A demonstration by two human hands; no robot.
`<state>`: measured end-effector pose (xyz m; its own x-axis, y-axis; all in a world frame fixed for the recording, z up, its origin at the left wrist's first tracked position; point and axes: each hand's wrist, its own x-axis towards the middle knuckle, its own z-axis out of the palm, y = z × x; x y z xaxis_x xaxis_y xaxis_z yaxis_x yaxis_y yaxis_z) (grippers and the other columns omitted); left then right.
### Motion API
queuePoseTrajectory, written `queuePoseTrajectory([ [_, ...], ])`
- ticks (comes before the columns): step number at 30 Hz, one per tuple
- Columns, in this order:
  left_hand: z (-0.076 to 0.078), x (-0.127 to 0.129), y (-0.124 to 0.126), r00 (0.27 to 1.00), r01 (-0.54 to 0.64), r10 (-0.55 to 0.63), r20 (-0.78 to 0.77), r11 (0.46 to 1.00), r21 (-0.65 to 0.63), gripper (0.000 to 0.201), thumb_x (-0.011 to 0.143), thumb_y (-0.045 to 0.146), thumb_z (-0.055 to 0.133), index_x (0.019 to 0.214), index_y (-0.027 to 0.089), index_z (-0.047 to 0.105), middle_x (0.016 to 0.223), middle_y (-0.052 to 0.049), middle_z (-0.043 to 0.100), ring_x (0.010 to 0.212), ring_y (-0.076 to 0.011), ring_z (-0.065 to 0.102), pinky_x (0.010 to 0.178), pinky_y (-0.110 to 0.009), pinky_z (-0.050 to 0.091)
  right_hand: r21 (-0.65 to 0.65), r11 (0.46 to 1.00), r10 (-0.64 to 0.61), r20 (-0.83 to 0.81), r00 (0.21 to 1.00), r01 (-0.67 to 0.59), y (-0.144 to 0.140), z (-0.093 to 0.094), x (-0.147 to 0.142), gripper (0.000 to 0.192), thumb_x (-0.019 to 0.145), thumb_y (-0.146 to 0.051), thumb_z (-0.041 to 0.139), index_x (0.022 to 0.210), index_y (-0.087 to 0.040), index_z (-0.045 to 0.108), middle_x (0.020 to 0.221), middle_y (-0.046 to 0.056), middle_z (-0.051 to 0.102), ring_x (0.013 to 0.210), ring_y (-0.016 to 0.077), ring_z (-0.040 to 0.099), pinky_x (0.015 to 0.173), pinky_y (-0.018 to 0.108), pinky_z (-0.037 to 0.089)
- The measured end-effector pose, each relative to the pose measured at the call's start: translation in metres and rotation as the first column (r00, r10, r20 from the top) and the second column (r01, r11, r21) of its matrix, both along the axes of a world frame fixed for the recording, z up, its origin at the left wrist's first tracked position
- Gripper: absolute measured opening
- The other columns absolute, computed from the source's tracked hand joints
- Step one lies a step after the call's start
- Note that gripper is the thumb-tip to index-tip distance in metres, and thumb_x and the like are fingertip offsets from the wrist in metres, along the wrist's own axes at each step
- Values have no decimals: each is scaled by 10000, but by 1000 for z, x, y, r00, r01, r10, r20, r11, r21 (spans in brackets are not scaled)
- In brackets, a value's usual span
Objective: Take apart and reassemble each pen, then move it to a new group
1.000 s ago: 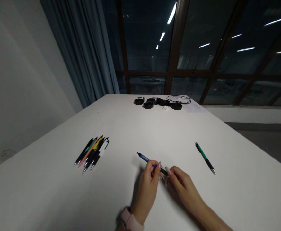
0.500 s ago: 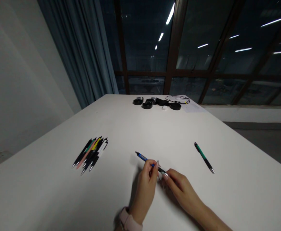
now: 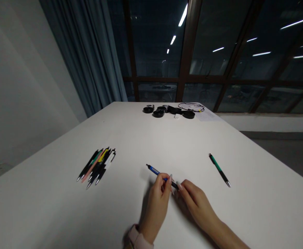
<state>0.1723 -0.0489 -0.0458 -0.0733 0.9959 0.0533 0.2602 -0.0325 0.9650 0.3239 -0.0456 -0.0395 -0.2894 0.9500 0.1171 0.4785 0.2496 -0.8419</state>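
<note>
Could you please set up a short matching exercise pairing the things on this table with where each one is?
Things:
1. blue pen
2. green pen
3. bundle of pens
4. black round items

Places:
A. far edge of the table
B. lying alone to the right
C. held by left hand and right hand
D. lying to the left

Pairs: 1-C, 2-B, 3-D, 4-A

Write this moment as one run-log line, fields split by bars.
left hand: holds blue pen | right hand: grips same pen's near end | pen pile: left on table | green pen: lies alone, right
</note>
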Motion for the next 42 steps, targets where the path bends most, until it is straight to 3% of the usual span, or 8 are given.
queuePoseTrajectory([
  [3,-1,0,0,1000,1,-1,-8,1000,6,251,956,445,412,943,221,525,735,25,543,685,-146,551,636,-250,414,-31,999,11,4,1000,-10,0,1,0,416,1007,-481,327,747,-220,521,690,-2,576,639,158,546,623,262,386],
  [9,2,0,1,1000,-25,25,3,1000,13,242,956,439,412,957,223,521,733,30,530,685,-145,542,630,-247,408,-28,999,17,45,999,-16,-5,8,4,263,972,-463,429,928,-223,528,687,-24,587,584,155,527,569,257,363],
  [17,8,2,-1,1000,-27,27,14,999,18,248,952,437,410,918,220,524,712,33,512,676,-141,523,634,-241,402,11,999,51,83,995,-52,-4,12,3,346,1012,-451,316,833,-230,513,726,2,603,655,169,572,628,262,408],
  [28,7,1,-1,999,-29,30,-40,999,16,242,956,430,404,942,226,535,733,23,545,691,-149,549,647,-251,413,51,998,36,145,989,-44,-3,13,2,349,1018,-433,310,806,-233,502,710,-1,615,642,166,595,618,260,426],
  [35,4,0,1,997,-33,36,-64,999,37,224,957,406,414,932,229,548,776,10,588,714,-151,573,661,-253,438,170,982,47,200,979,-82,-3,12,7,211,987,-332,430,1109,-213,554,911,34,688,751,168,654,682,261,467],
  [42,10,0,-2,996,-30,34,-83,998,46,247,954,420,424,918,226,573,766,10,602,707,-147,590,651,-242,452,301,943,18,377,926,-141,0,7,6,278,1020,-316,356,921,-199,587,823,46,662,705,179,644,641,273,453],
])
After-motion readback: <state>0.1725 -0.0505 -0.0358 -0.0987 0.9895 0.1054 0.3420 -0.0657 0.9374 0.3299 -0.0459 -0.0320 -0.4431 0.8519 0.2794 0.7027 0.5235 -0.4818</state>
